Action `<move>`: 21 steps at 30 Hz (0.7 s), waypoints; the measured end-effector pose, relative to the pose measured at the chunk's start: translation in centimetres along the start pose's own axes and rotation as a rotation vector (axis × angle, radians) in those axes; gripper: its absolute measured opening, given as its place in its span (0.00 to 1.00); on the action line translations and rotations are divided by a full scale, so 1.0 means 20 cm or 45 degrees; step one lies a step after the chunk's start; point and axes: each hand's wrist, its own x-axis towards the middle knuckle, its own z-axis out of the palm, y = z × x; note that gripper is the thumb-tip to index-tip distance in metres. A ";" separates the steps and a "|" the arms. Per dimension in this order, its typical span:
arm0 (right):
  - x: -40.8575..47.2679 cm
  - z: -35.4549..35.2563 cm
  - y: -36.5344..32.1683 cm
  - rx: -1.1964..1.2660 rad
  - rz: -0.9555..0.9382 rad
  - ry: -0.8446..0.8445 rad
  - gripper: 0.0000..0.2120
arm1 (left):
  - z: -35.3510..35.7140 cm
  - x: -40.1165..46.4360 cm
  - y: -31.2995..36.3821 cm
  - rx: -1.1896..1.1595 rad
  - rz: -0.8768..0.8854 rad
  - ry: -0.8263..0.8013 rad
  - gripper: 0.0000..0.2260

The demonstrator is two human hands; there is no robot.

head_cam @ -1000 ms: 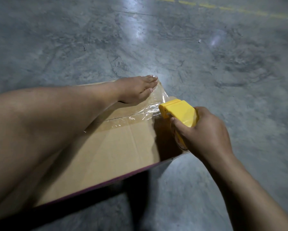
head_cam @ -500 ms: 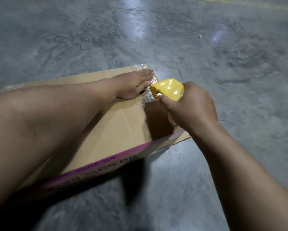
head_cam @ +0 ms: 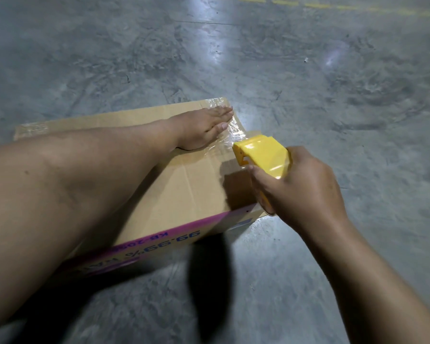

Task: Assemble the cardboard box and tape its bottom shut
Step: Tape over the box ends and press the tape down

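Underneath everything, bare floor (head_cam: 308, 83), grey and scuffed. On it, box (head_cam: 184, 184), bottom face up, flaps folded shut, long axis running from the near left out toward the far right corner. Printed side wall faces the viewer, lettering upside down.

Across the box, left forearm, with left hand (head_cam: 201, 130) laid flat at the far right end. Fingers (head_cam: 224, 111) straight and together, spread wide open on the cardboard, gripping nothing, only pressing down on the tape (head_cam: 231, 137) beneath and just ahead of the fingertips.

Right of those fingertips and just beside them, right hand (head_cam: 306, 192), closed round the yellow dispenser (head_cam: 263, 152). Fingers (head_cam: 261, 177) curled tight about its body, thumb side hidden. Dispenser nose points back at the left fingertips, hanging at the box's right edge, perhaps just past it.

Between nose and left fingertips, a short crumpled stretch of clear tape, glinting, seemingly uncut. More tape visible at the far left corner, so probably a strip along the whole top.

Judging from this: seam strip nearly finished, cut and fold-down over the right edge yet to come. Turns on one thing: tape runs along the box's long axis, away from the pinning left fingers toward the right hand. Right hand nearer the loose end, so its job to pull and tear; left to hold firm. Risk of wrinkling if the pull wanders off that axis.
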 end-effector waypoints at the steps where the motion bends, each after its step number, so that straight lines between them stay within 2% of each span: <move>1: -0.03 -0.01 0.02 0.009 -0.002 0.002 0.25 | 0.00 0.00 0.00 0.003 0.002 -0.004 0.23; 11: -0.10 -0.01 0.05 0.092 0.032 0.037 0.25 | -0.03 -0.03 0.08 0.040 -0.002 -0.044 0.25; 17: -0.11 -0.03 0.09 0.069 0.019 0.050 0.25 | 0.01 -0.08 0.20 -0.021 0.132 0.032 0.27; 21: -0.10 -0.02 0.08 0.073 0.016 0.055 0.25 | 0.07 -0.07 0.28 -0.050 0.113 0.017 0.24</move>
